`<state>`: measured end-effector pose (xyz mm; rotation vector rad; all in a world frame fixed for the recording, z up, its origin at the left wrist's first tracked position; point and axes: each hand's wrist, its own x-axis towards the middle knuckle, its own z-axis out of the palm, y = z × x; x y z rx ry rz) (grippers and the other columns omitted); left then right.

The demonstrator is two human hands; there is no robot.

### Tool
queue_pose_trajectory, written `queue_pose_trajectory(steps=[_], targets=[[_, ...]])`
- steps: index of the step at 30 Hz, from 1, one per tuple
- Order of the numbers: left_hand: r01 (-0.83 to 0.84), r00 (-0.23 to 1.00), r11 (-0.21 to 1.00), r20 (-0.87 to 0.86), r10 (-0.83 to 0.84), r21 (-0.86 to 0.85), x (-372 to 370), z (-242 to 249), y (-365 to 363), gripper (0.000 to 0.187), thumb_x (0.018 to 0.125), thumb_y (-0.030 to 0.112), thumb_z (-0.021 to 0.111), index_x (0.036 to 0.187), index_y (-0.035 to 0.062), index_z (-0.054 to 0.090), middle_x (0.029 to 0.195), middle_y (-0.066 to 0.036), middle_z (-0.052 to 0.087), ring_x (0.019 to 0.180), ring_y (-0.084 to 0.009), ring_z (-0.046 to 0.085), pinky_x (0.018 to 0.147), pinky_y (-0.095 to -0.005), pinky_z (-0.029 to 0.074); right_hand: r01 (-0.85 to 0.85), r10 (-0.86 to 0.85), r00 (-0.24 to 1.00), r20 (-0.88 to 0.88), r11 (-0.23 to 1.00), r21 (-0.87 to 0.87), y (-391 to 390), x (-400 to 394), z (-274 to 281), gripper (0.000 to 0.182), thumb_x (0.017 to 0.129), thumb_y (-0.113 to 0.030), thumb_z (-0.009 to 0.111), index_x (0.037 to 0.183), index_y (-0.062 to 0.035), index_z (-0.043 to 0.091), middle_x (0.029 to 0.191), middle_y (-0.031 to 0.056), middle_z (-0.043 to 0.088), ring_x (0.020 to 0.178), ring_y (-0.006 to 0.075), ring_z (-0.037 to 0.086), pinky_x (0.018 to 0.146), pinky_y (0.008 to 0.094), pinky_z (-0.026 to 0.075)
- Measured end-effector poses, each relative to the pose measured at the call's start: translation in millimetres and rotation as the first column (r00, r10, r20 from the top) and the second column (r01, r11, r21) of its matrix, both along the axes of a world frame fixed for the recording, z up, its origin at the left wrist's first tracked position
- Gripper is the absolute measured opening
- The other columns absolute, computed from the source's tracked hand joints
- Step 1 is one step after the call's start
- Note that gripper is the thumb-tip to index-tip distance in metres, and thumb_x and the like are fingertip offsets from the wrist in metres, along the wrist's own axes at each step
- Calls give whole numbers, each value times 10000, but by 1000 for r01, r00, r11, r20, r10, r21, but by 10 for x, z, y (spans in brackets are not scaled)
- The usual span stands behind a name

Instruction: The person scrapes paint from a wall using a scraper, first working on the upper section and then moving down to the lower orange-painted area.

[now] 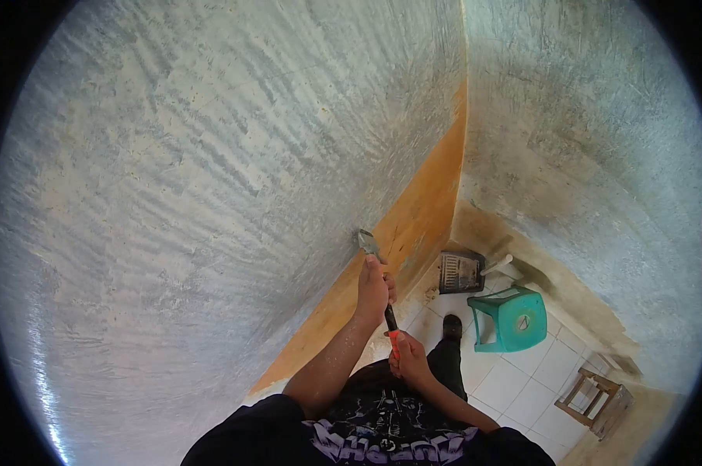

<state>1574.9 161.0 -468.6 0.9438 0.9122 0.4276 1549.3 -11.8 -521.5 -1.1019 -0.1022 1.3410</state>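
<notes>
A long-handled scraper (391, 317) is held in both hands, its metal blade (367, 241) against the wall where grey surface meets an orange-brown band. My left hand (374, 291) is closed round the shaft just behind the blade. Lower down, close to my body, my right hand (409, 359) grips the orange end of the handle. The grey wall (211, 194) is streaked and patchy. Below the blade runs the orange-brown band (421, 217), reaching into the corner. Light specks cover my left forearm.
A green plastic stool (522, 320) stands on the white tiled floor (506, 384) to the right. Behind it are a dark slotted tray (461, 272) and a pale rod or pipe (497, 265). A small wooden stool (595, 402) sits by the right wall (584, 155).
</notes>
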Motion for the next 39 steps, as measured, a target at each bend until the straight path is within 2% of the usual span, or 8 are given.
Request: queue_pose_trajectory(steps=[5, 14, 17, 23, 26, 32, 35, 39], targets=[[-29, 1000, 1000, -3, 29, 12, 41, 27, -10, 479, 1029, 591, 305, 1045, 123, 409, 592, 29, 342, 428, -72, 296, 404, -254, 285, -28, 28, 999, 21, 999, -28, -8, 77, -8, 482, 1064, -457, 357, 1264, -63, 549, 572, 8, 438, 421, 97, 391, 405, 253, 347], [-51, 998, 995, -16, 52, 91, 238, -28, -17, 470, 1038, 570, 295, 1039, 116, 414, 594, 15, 371, 417, -87, 325, 392, -262, 299, -49, 51, 996, 69, 998, -26, 0, 293, -50, 486, 1063, -456, 353, 1240, -48, 550, 573, 8, 441, 421, 93, 394, 405, 252, 352], [-74, 996, 993, -46, 79, 90, 332, -38, -25, 479, 1023, 603, 311, 1059, 138, 419, 567, 38, 290, 414, -87, 285, 401, -264, 280, -39, 40, 998, 53, 999, -13, 4, 356, -46, 491, 1062, -464, 352, 1244, -50, 544, 565, 7, 435, 417, 93, 390, 399, 253, 347], [-35, 999, 993, -34, 39, 112, 617, -50, 70, 473, 1029, 585, 310, 1058, 128, 428, 562, 34, 318, 405, -97, 303, 389, -277, 289, 5, -6, 1000, 22, 1000, 14, 104, 560, 5, 501, 1057, -482, 352, 1235, -52, 537, 550, 7, 417, 381, 95, 361, 369, 253, 317], [12, 1000, 984, -15, -10, 176, 889, -70, 169, 467, 1036, 569, 298, 1062, 123, 434, 562, 36, 324, 406, -91, 310, 384, -280, 288, 57, -57, 997, 55, 998, -7, 225, 768, 108, 487, 1057, -477, 352, 1230, -60, 535, 547, 10, 410, 370, 98, 349, 357, 257, 302], [85, 996, 983, -38, -80, 164, 1406, 38, 296, 456, 1037, 563, 306, 1071, 128, 437, 579, 40, 335, 415, -80, 310, 391, -269, 284, 140, -140, 990, -9, 990, 27, 352, 1159, 148, 482, 1052, -477, 376, 1281, -87, 545, 556, 3, 404, 380, 91, 353, 366, 258, 303], [63, 997, 983, -43, -57, 170, 1364, 102, 247, 445, 1041, 555, 310, 1065, 129, 433, 591, 39, 331, 429, -76, 305, 404, -262, 289, 125, -124, 991, -53, 992, 5, 347, 1143, 135, 472, 1053, -465, 379, 1291, -90, 542, 559, 3, 415, 381, 89, 356, 362, 253, 294], [34, 999, 996, 37, -37, 84, 1099, 54, 181, 442, 1041, 555, 313, 1066, 131, 431, 607, 32, 337, 448, -76, 310, 422, -256, 300, 66, -64, 997, -36, 996, 56, 207, 1027, 57, 451, 1059, -433, 382, 1299, -82, 535, 567, 16, 440, 385, 90, 369, 369, 248, 300]])
